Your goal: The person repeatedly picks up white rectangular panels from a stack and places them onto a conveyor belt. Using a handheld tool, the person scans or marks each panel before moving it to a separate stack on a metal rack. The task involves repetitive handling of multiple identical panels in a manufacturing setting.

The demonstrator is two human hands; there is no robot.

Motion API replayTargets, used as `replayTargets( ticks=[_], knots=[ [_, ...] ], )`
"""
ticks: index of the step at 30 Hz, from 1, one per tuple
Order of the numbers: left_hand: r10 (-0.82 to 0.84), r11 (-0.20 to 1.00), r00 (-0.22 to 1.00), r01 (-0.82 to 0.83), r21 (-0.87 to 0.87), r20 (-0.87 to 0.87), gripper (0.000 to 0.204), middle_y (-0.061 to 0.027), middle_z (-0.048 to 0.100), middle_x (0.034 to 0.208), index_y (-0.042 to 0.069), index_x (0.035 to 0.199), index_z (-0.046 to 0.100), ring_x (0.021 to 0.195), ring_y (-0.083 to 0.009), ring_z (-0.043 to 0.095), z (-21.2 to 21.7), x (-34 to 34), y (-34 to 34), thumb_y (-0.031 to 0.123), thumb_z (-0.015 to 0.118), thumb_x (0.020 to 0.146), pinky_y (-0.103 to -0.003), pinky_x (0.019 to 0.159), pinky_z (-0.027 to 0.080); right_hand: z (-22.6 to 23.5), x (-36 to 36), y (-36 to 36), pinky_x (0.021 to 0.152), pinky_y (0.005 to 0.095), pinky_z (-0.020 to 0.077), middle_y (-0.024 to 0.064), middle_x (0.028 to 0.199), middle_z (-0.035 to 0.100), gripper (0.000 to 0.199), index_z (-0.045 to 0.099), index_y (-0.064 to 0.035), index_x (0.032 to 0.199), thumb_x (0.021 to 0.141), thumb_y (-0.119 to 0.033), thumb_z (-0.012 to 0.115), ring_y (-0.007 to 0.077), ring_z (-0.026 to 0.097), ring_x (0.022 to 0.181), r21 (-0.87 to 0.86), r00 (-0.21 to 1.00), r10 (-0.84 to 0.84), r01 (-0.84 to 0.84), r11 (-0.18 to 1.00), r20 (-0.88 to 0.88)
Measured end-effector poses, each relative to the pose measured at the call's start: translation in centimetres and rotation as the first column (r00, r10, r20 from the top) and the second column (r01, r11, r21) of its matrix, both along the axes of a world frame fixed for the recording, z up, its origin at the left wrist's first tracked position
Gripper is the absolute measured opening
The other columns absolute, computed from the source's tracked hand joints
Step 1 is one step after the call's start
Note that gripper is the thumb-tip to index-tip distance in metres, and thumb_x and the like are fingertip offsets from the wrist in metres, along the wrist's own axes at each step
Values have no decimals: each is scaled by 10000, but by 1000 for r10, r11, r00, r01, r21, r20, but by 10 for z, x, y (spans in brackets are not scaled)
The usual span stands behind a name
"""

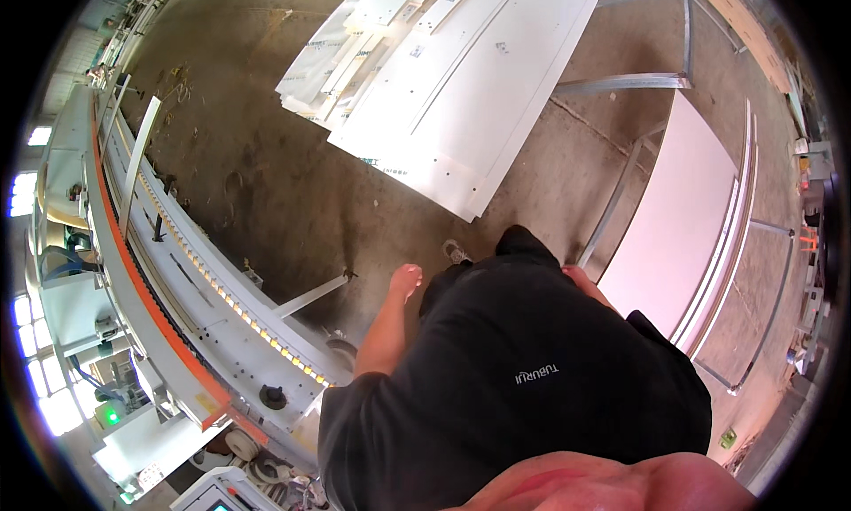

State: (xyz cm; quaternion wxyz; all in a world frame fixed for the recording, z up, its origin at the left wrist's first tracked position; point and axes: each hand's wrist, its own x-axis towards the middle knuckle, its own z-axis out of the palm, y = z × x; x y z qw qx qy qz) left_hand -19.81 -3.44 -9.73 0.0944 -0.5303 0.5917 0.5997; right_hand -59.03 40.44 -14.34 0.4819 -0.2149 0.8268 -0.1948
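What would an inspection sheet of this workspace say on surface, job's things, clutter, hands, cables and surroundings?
Surface: brown floor, stained.
Job's things: white panel stack ahead; large pale panel at right.
Clutter: white strips on the stack; small litter on the floor.
Hands: left hand looks empty; right hand partly hidden, beside the pale panel, contact unclear.
Cables: dark hoses, far left.
Surroundings: long machine, left.

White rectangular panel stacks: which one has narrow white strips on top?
The white rectangular panel stack at upper middle: narrow white strips lie on its left part. The plain white panel stack at right shows a bare broad face.
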Motion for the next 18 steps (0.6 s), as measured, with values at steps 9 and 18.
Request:
replayTargets(
  ticks=[9, 18],
  knots=[
    [121, 975, 989, -103, 195, -85, 206, -9, 663, 773, 76, 837, 667, 605, -94, 590, 41, -86, -64, 212, 557, 946, -252, 511, 433, 42, -52, -117, 746, 383, 543, 83, 861, 755, 389, 746, 3, 969, 935, -366, 630, 190, 713, 808, -54, 985, 85, -77, 996, 153],
    [-95, 882, 989, 135, -452, 111, 467, -139, 719, 1164, 12, 1306, 614, 1096, -289, 681, 23, -268, -165, 290, 645, 932, -388, 915, 535, 54, -106, -230, 778, 371, 541, 115, 846, 734, 349, 737, -35, 968, 921, -347, 589, 247, 718, 814, -72, 978, -119, 133, 988, 172]
  ],
)
